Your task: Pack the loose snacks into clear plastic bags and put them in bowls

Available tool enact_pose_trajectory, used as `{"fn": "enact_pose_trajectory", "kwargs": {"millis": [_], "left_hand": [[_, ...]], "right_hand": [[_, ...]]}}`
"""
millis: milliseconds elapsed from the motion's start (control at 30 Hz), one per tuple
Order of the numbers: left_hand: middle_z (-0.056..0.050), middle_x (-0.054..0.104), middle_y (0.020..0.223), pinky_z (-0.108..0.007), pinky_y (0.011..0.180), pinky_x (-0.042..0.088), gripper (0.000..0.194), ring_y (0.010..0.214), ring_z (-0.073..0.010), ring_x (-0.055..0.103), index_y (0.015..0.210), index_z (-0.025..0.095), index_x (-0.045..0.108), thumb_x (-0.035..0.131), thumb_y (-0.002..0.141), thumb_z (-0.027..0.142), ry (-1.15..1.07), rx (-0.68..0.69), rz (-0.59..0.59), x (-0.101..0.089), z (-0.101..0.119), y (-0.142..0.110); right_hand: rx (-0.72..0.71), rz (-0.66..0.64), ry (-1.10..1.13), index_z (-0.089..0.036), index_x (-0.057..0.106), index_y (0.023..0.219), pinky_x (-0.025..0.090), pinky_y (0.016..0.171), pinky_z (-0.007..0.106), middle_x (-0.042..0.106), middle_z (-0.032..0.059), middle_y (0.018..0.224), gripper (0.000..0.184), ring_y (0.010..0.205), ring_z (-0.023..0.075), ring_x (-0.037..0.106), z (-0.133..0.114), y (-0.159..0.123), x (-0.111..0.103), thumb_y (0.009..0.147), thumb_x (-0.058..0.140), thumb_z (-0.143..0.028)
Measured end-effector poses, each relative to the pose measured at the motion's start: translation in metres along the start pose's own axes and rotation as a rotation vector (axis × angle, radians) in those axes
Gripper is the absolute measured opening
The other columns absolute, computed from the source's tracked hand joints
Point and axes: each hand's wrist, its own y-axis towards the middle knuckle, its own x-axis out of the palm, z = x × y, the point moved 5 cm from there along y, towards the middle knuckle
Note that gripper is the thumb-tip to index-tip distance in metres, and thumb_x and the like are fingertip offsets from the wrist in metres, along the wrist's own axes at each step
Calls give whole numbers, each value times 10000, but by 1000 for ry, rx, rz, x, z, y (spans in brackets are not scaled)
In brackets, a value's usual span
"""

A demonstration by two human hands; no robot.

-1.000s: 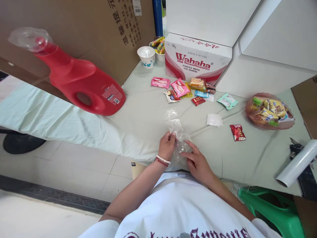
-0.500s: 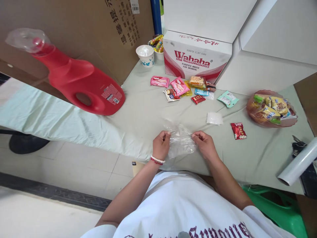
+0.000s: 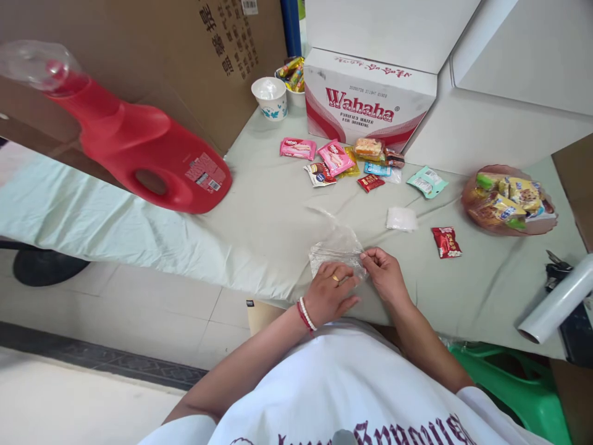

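Observation:
A clear plastic bag (image 3: 334,252) lies crumpled on the pale green cloth near the table's front edge. My right hand (image 3: 383,272) pinches its right side between thumb and fingers. Flat over the bag's lower part rests my left hand (image 3: 331,293), fingers stretched out and palm down, with a ring and a bracelet showing. Beyond the bag are a small white packet (image 3: 401,219) and a red snack packet (image 3: 446,242). Farther back, several wrapped snacks lie in a loose group, among them a pink wafer packet (image 3: 335,158) and a green packet (image 3: 427,182).
A large red bottle (image 3: 185,167) stands at the left. At the back are a Wahaha carton (image 3: 365,102) and a paper cup (image 3: 270,108). On the right sit a pink bowl (image 3: 477,213) of snacks and a plastic roll (image 3: 553,303). A green stool (image 3: 523,395) stands below.
My left hand has released the bag's left edge and moved right and down, opening flat over it. My right hand keeps its pinch. The view has shifted slightly.

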Motion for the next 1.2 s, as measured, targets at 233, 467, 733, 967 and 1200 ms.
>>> {"fn": "enact_pose_trajectory", "kwargs": {"millis": [233,467,733,967,1200], "left_hand": [[-34,649,770,-308,743,458,226,774,-171,590,865,201,692,562,998,329,-389,-432,32,15,-32,-11],[-27,643,784,-296,740,447,268,760,-162,579,886,202,698,516,1006,358,-531,-556,47,11,-40,-13],[-27,641,804,-316,778,447,280,781,-172,578,852,211,676,532,989,408,-592,-633,95,10,-43,-14],[-24,625,809,-305,747,443,322,762,-164,543,856,196,634,543,975,482,-722,-777,183,7,-49,-15],[-45,650,890,-341,809,462,206,862,-196,581,973,209,702,701,882,394,-585,-605,61,6,-31,-5]], "right_hand": [[146,-17,177,-200,639,782,206,459,240,525,-55,584,431,479,78,325,7,-4,-7,720,818,-587],[210,-102,406,-185,698,871,185,457,223,603,-22,656,399,476,42,309,2,-12,-6,661,904,-455],[144,-145,365,-223,698,1041,232,470,229,599,-31,691,408,508,65,350,7,-17,-16,728,868,-422],[98,-248,216,-263,649,1194,282,498,236,596,-41,763,497,566,90,400,12,-20,-24,758,854,-387],[31,-307,159,-278,620,1261,363,593,245,607,-15,894,488,681,110,476,2,-21,-18,825,796,-408]]}}
